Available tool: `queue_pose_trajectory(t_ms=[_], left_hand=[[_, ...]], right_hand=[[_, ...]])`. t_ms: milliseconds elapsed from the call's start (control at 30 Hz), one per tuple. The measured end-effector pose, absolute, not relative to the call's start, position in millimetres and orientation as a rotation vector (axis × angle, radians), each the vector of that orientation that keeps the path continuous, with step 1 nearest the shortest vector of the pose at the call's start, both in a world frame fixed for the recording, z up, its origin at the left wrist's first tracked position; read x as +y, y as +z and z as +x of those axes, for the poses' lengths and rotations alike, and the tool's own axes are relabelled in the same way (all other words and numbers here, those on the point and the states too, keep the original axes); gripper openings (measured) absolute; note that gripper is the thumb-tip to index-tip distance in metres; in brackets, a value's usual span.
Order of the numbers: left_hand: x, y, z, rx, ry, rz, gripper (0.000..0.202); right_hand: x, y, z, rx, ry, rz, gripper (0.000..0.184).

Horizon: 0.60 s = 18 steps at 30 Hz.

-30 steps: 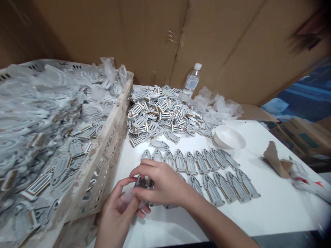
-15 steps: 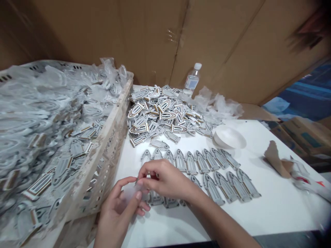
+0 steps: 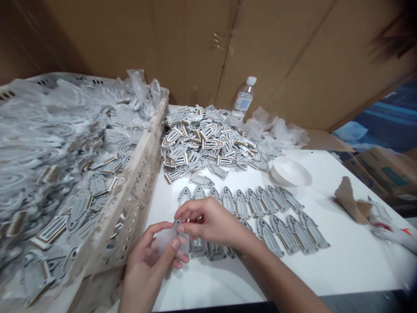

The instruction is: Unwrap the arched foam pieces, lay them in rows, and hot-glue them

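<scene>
My left hand (image 3: 148, 267) pinches a small clear plastic sleeve (image 3: 177, 240) between thumb and fingers at the table's front left. My right hand (image 3: 210, 224) curls its fingertips onto the top of the same sleeve, right beside the left thumb. Under and behind the hands lie two rows of grey arch-shaped pieces (image 3: 260, 208) set side by side on the white table (image 3: 342, 256). A loose pile of such pieces (image 3: 205, 145), some with brown and white faces, sits further back.
A beige plastic crate (image 3: 137, 182) full of bagged pieces fills the left side. A water bottle (image 3: 244, 98), crumpled clear wrappers (image 3: 276, 130) and a white dish (image 3: 289, 171) stand behind the rows. Torn paper (image 3: 350, 200) lies at the right. Cardboard walls the back.
Both hands stayed together at the front left. The right hand's fingers shifted slightly on the sleeve, and the grey pieces beneath the hands now show more.
</scene>
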<state>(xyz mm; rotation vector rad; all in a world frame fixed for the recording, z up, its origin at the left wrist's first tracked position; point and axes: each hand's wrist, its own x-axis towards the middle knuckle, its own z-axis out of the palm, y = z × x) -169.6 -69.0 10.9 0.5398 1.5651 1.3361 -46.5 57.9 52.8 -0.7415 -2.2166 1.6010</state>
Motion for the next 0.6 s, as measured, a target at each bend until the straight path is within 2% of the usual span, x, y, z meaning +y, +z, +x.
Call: queue_pose_trajectory(t_ms=[167, 233, 333, 400, 600], left_hand=[[-69, 18, -162, 1.569, 1.427, 0.5, 0.057], [-69, 22, -159, 1.563, 1.439, 0.494, 0.055], [-69, 26, -157, 1.564, 1.431, 0.493, 0.054], [-69, 26, -157, 1.577, 1.428, 0.496, 0.054], [-68, 27, -156, 1.604, 1.429, 0.518, 0.051]], right_hand=[[67, 56, -38, -2.039, 1.774, -0.724, 0.013], [75, 57, -32, -1.943, 1.607, -0.791, 0.014], [87, 54, -25, -1.949, 1.102, -0.928, 0.012], [92, 49, -23, -2.009, 0.9, -0.953, 0.01], [95, 39, -27, -2.121, 0.816, -0.959, 0.012]])
